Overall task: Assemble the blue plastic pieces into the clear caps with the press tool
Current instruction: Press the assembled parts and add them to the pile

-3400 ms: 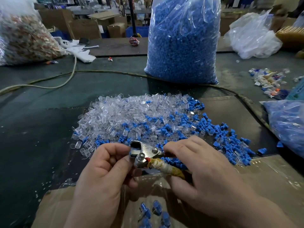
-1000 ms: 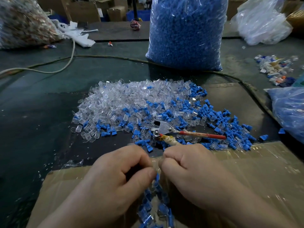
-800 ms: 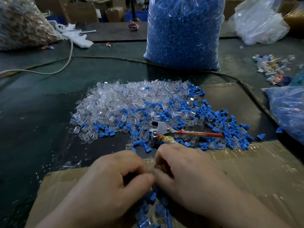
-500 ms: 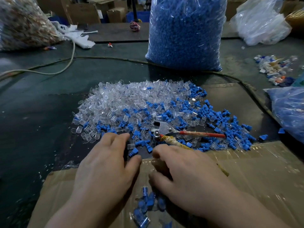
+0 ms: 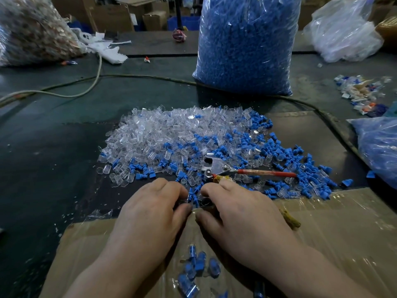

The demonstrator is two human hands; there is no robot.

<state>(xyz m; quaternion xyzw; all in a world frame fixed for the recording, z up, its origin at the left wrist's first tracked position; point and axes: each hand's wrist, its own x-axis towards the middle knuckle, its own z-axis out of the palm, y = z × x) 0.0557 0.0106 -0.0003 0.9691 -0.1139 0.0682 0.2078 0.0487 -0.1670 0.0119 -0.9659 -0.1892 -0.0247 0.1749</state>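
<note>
Currently left hand (image 5: pixel 150 214) and right hand (image 5: pixel 238 216) curl fingers over the blue pieces (image 5: pixel 194 195) between them, contents of each grip unclear, press tool (image 5: pixel 217 166) lying just beyond among clear caps (image 5: pixel 163 130); picking blind risks a crooked piece jamming it.

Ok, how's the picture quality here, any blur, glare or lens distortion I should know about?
Head view: the light is dim and flat; glare streaks the wrap of the big blue bag and the film over the cardboard; the speckled bag at top left is smeared with blur; the frame edges look stretched by the wide-angle lens; the clear caps at centre stay sharp.
</note>
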